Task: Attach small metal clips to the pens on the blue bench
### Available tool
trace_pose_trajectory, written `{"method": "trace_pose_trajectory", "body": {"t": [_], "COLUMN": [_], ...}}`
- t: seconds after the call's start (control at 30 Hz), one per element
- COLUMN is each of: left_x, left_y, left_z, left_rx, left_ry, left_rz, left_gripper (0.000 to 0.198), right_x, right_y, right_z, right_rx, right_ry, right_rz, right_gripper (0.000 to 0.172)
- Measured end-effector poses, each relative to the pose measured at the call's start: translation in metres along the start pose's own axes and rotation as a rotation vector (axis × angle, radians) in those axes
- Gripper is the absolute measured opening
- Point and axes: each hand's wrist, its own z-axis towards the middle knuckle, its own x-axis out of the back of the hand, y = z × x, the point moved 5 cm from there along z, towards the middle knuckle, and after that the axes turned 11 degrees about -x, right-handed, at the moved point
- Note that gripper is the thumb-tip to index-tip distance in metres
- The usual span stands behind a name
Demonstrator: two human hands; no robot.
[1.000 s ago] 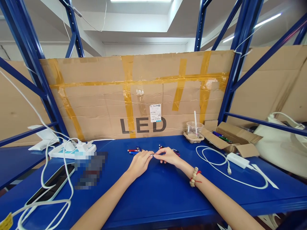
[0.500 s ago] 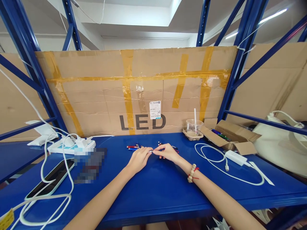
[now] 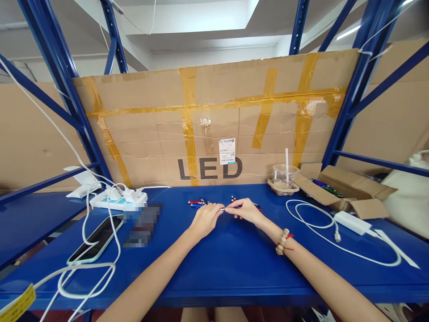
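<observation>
In the middle of the blue shelf, my left hand (image 3: 206, 219) is closed around a pen (image 3: 222, 209). Only the pen's small silvery end shows between the hands; the fingers hide the rest. My right hand (image 3: 246, 210) pinches at that end with thumb and forefinger. Just behind my left hand lie several red and blue pens (image 3: 196, 203). More pens (image 3: 257, 206), dark and red, lie behind my right hand and are partly covered by it.
A phone (image 3: 97, 239), white cables and a power strip (image 3: 117, 201) occupy the left side. On the right are a white charger (image 3: 353, 222) with its cable, an open cardboard box (image 3: 355, 188) with pens, and a plastic cup (image 3: 279, 175). A cardboard sheet (image 3: 154, 147) stands at the back.
The camera has turned slightly left, so the scene sits further right in view. Both hands keep nearly the same grip at the pen.
</observation>
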Motion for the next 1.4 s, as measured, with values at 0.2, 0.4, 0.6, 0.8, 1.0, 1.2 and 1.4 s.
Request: {"method": "trace_pose_trajectory", "body": {"t": [0.2,0.4,0.6,0.8,1.0,1.2,1.4], "left_x": [0.002,0.001,0.000,-0.005,-0.006,-0.008,-0.008], "left_y": [0.002,0.002,0.001,-0.004,-0.005,-0.008,-0.008], "left_z": [0.000,0.000,0.000,-0.003,-0.004,-0.005,-0.005], "left_rx": [-0.013,0.000,0.065,0.191,0.172,0.216,0.218], "left_ry": [0.019,-0.006,-0.061,-0.099,-0.086,-0.120,-0.119], "left_rz": [-0.015,-0.035,-0.132,-0.279,-0.249,-0.291,-0.293], "left_gripper": [0.021,0.022,0.023,0.023,0.024,0.024,0.024], "right_x": [0.000,0.000,0.000,-0.002,-0.004,-0.004,-0.004], "right_y": [-0.002,-0.002,0.002,0.002,0.000,0.000,0.000], "right_z": [-0.004,-0.003,-0.004,-0.004,-0.005,-0.004,-0.003], "right_rx": [-0.013,-0.016,-0.069,-0.054,-0.050,-0.012,0.025], "right_ry": [-0.025,-0.046,-0.069,-0.072,-0.094,-0.092,-0.104], "right_rz": [-0.028,-0.010,0.044,0.066,0.043,0.033,0.013], "right_gripper": [0.045,0.046,0.050,0.051,0.054,0.053,0.050]}}
